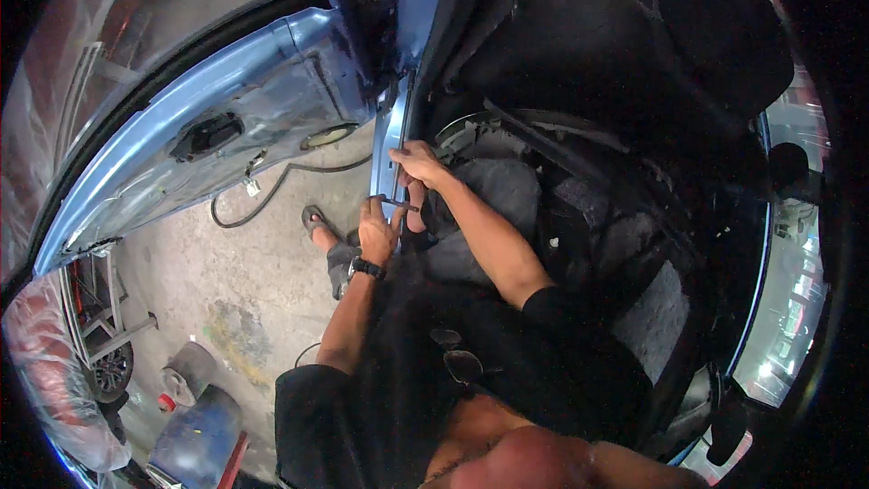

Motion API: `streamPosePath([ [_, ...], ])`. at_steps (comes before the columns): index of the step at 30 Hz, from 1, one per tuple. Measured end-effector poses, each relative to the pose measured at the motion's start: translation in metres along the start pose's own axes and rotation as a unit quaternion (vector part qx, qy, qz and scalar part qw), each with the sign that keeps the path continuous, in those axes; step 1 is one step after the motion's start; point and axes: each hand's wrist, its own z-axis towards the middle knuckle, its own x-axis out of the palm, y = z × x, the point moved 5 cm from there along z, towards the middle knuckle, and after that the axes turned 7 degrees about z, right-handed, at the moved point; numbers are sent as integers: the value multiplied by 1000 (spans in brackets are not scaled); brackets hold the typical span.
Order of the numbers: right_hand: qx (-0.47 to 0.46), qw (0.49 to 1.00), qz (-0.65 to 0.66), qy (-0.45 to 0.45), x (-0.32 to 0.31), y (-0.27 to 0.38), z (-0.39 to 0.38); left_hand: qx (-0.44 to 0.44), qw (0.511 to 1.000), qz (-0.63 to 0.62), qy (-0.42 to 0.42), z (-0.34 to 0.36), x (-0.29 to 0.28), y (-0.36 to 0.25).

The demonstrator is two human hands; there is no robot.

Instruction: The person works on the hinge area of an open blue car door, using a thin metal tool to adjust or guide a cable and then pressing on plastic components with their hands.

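Observation:
I am beside the open blue door [208, 91] of a car, with both hands at the blue sill [385, 141] of the door opening. My left hand [377, 231], with a dark watch at its wrist, is closed around a thin dark metal tool [398, 204] that lies crosswise over the sill; its exact kind cannot be made out. A little farther along, my right hand [419, 166] is closed at the narrow black strip [405, 118] running along the sill's inner edge. Its fingertips are partly hidden.
On the right is the dark car interior with a black seat [724, 32] and grey floor lining [493, 208]. A black hose [299, 166] curves over the concrete floor [208, 263] under the door. A blue drum [199, 439] stands at lower left, near plastic-wrapped bodywork [63, 371].

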Motion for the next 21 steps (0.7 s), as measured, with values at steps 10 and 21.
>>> streamPosePath([
  [10,7,998,61,28,8,-3,14,-211,926,-311,28,-6,39,14],
  [21,8,1000,19,16,7,2,15,-329,861,-333,197,-25,67,58],
])
